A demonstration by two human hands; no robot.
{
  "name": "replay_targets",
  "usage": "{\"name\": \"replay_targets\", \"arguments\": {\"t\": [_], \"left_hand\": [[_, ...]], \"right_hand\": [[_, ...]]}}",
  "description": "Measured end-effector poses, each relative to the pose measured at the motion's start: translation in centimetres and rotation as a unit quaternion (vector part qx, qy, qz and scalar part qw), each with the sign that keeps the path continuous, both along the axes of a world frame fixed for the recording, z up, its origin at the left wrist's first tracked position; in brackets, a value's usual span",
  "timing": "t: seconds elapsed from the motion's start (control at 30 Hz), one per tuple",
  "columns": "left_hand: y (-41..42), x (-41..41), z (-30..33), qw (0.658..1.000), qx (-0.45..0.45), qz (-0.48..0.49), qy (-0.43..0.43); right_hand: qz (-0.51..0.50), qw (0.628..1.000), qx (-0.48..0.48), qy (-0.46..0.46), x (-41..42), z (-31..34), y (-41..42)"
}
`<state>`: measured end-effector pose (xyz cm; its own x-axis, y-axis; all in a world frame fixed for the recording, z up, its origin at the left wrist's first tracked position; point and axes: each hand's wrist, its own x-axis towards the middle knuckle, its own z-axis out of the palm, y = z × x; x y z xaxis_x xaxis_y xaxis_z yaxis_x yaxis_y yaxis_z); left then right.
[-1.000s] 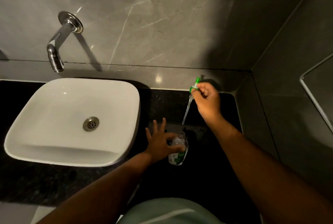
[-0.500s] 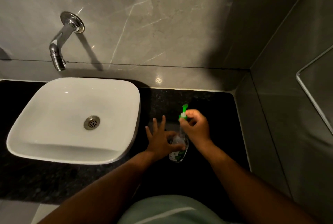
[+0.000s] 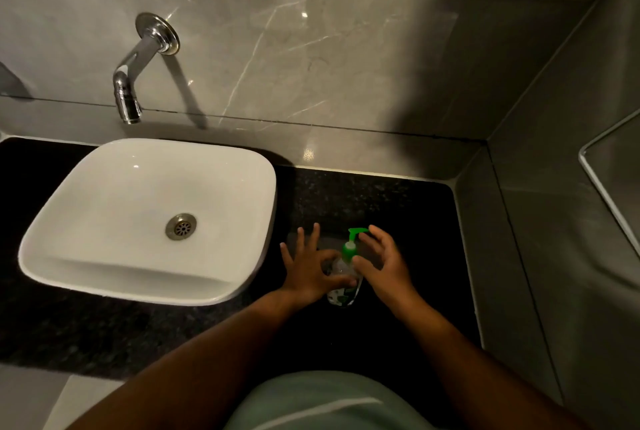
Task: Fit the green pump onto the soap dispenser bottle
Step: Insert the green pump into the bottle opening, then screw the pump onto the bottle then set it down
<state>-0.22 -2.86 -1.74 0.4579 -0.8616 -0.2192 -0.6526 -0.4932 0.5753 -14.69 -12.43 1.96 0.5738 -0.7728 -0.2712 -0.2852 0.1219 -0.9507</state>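
The black speckled stone countertop (image 3: 398,197) is left bare behind and to the right of the clear soap dispenser bottle (image 3: 341,291), which is topped by the green plastic pump (image 3: 350,247). Passage from the left is narrowed by the white rounded-square ceramic basin (image 3: 145,218), set near the bottle. The bottle is flanked closely by the left hand (image 3: 308,273) and the right hand (image 3: 382,265). The right side is bounded by the grey tiled side wall (image 3: 554,221), the back by the grey marble-veined backsplash (image 3: 311,66). Room over the basin is partly taken by the chrome wall-mounted spout (image 3: 133,79).
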Motion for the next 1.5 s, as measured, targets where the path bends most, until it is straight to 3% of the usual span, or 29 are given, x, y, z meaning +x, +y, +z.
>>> {"name": "replay_targets", "arguments": {"t": [0.1,0.23,0.47,0.63,0.8,0.97,1.17,1.37,1.5], "left_hand": [[0.1,-0.2,-0.1,1.000,0.000,-0.010,-0.012],[0.1,-0.4,0.1,1.000,0.003,-0.001,-0.002],[0.0,-0.4,0.3,1.000,0.013,-0.010,-0.012],[-0.1,-0.6,0.3,1.000,0.011,-0.005,-0.003],[-0.1,-0.1,0.0,1.000,0.013,-0.016,-0.010],[0.0,-0.7,-0.6,1.000,-0.012,-0.025,0.005],[-0.2,-0.3,-0.3,1.000,0.008,-0.014,-0.009],[-0.3,-0.8,0.3,1.000,-0.002,-0.010,0.019],[-0.4,-0.7,0.7,1.000,0.013,0.003,0.010]], "right_hand": [[-0.021,1.000,0.000,0.003,0.2,0.2,0.1],[-0.065,0.992,-0.082,0.067,0.7,0.5,0.3],[-0.003,1.000,0.020,-0.004,0.4,0.1,0.1],[-0.046,0.990,-0.090,0.102,0.8,0.6,0.1],[0.019,1.000,-0.012,0.020,0.2,-0.3,-0.1],[-0.038,0.991,-0.099,0.078,0.6,0.2,-0.1],[0.022,1.000,-0.001,0.006,0.4,-0.4,-0.1],[-0.044,0.995,-0.069,0.048,0.9,-0.2,-0.1],[-0.011,1.000,0.001,-0.025,0.6,-1.2,0.1]]}}
